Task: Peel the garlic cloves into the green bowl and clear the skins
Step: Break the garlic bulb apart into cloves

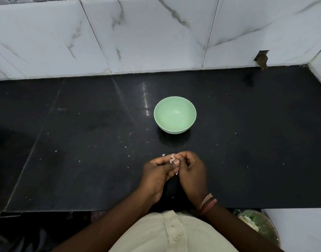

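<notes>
- The counter [65, 124] is black and shiny. Little white bits of skin [126, 146] lie here and there on it. I count about ten small specks, all well apart from each other.
- The left hand [156, 171] is near the front edge of the counter. Its fingers are curled and its thumb presses down on a garlic clove [172, 158]. Only a small white, papery part of the clove shows.
- The right hand [191, 170] is touching the left hand. Its fingertips pinch the same clove from the other side. So both hands are together, holding one clove between them. A band [207, 203] sits on the right wrist.
- One bowl [174, 104] stands behind the hands, a bit to the right. It is green and looks empty. No peeled cloves are in it yet, so the job seems to be just starting.
- I see one clove only. If there are more in the hands, I cannot tell.
- What could go wrong: the clove is small and may be slippery, so it could pop out of the fingers and fall to the floor, since the hands are close to the edge.
- Skin bits are light. They could drift into the bowl or scatter more, and then cleaning up would take longer.
- A hard squeeze could squash the clove.
</notes>
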Action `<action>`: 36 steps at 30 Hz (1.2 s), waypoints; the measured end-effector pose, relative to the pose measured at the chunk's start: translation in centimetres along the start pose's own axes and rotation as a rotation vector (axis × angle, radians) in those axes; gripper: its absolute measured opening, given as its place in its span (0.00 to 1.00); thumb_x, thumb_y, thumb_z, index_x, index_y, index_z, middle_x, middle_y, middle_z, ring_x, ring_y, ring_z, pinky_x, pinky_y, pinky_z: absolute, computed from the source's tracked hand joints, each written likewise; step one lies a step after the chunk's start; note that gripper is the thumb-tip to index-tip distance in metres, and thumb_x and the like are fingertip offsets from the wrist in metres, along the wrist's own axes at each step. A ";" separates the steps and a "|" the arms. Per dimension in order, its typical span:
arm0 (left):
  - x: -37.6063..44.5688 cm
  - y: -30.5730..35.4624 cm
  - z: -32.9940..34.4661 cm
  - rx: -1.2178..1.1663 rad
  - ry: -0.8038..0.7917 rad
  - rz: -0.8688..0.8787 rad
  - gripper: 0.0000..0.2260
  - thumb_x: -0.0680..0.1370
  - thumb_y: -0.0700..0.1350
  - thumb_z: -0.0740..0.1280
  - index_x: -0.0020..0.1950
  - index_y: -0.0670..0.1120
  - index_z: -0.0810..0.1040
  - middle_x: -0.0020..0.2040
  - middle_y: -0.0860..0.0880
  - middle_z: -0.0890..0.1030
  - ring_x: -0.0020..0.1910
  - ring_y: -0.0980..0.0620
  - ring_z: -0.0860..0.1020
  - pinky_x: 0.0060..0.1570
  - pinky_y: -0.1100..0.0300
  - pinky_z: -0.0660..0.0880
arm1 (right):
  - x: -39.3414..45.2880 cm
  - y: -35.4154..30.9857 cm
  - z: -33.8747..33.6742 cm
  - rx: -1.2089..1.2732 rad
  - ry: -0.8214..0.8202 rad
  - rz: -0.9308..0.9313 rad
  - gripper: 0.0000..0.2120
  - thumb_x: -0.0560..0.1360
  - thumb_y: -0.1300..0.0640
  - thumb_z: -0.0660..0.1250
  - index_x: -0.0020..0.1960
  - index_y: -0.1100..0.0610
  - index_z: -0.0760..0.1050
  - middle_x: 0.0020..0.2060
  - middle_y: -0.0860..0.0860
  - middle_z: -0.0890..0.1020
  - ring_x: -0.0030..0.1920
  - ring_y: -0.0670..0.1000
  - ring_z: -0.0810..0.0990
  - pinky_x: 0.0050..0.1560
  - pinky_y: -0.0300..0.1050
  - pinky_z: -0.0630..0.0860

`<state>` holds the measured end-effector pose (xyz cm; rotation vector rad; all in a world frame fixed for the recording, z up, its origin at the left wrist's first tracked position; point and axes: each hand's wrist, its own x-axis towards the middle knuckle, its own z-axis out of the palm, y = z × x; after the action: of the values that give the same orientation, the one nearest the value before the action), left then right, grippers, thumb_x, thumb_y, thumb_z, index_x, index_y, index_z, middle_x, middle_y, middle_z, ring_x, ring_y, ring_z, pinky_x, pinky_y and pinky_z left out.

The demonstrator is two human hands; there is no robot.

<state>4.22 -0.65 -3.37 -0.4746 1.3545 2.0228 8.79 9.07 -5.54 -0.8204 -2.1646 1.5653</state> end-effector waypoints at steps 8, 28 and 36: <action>0.1 0.6 -0.2 0.033 -0.041 -0.017 0.07 0.76 0.30 0.69 0.53 0.34 0.83 0.47 0.41 0.86 0.46 0.48 0.85 0.47 0.62 0.82 | 0.5 -0.5 -0.4 0.156 -0.056 0.147 0.09 0.80 0.63 0.66 0.44 0.55 0.83 0.37 0.48 0.86 0.38 0.43 0.83 0.41 0.40 0.78; 1.4 2.5 -3.0 0.051 -0.134 -0.132 0.09 0.79 0.34 0.68 0.57 0.36 0.82 0.50 0.42 0.86 0.45 0.53 0.84 0.47 0.62 0.81 | 1.1 -0.5 -1.3 0.109 -0.195 0.205 0.07 0.81 0.61 0.66 0.49 0.55 0.82 0.35 0.53 0.85 0.32 0.49 0.80 0.35 0.42 0.78; 0.7 0.8 -1.6 0.001 -0.035 -0.079 0.08 0.77 0.32 0.68 0.57 0.34 0.80 0.48 0.41 0.84 0.44 0.51 0.84 0.49 0.59 0.82 | 0.7 0.3 -2.1 -0.308 -0.086 -0.074 0.07 0.76 0.58 0.73 0.54 0.52 0.83 0.46 0.44 0.83 0.45 0.40 0.81 0.50 0.33 0.75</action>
<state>3.06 -2.05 -3.92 -0.4822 1.2955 1.9571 9.54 11.17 -5.14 -0.7622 -2.5080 1.2710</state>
